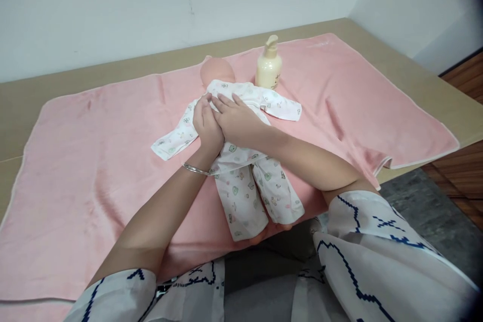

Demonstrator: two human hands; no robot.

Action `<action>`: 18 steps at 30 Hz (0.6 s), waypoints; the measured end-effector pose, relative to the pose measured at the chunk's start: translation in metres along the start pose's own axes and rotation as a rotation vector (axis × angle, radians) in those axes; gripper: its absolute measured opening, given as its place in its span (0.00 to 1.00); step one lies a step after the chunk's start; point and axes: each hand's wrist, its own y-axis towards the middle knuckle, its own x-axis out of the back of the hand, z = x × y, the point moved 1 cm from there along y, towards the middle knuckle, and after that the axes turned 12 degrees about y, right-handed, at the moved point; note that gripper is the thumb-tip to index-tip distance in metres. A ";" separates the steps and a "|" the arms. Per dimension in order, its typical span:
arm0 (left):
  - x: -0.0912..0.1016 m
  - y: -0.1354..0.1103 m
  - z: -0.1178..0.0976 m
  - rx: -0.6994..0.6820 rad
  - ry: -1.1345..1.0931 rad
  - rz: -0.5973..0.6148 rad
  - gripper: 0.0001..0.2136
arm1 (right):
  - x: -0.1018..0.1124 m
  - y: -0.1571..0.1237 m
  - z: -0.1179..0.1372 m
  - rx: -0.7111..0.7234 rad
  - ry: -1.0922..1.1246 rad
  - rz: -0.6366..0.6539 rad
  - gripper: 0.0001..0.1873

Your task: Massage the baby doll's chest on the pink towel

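Observation:
A baby doll [218,70] lies stretched out on a pink blanket [124,161], its smooth bare head at the far end. It wears a white printed top [241,90] and matching white trousers [241,201], and its feet peek out at the near edge. My left hand [208,126] rests cupped on the upper body, fingers together and a little bent. Beside it and touching it, my right hand [241,119] lies over the cloth with its fingers stretched out. Nothing shows in either hand; the palms are hidden.
A cream pump bottle [268,69] stands upright on the blanket, just right of the doll's head. The tabletop [313,30] shows around the blanket, with a white wall behind. Wooden furniture [464,78] stands at the right.

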 end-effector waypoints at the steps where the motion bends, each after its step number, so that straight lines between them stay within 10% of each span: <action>1: 0.000 0.000 0.000 -0.003 0.008 0.008 0.16 | 0.001 0.003 -0.006 0.045 0.033 -0.002 0.26; 7: -0.002 0.000 0.004 -0.044 0.152 0.058 0.15 | 0.014 0.017 -0.055 -0.237 0.160 -0.146 0.29; 18: 0.000 0.042 0.022 -0.106 0.451 0.337 0.19 | 0.024 -0.004 0.000 -0.292 -0.064 -0.007 0.23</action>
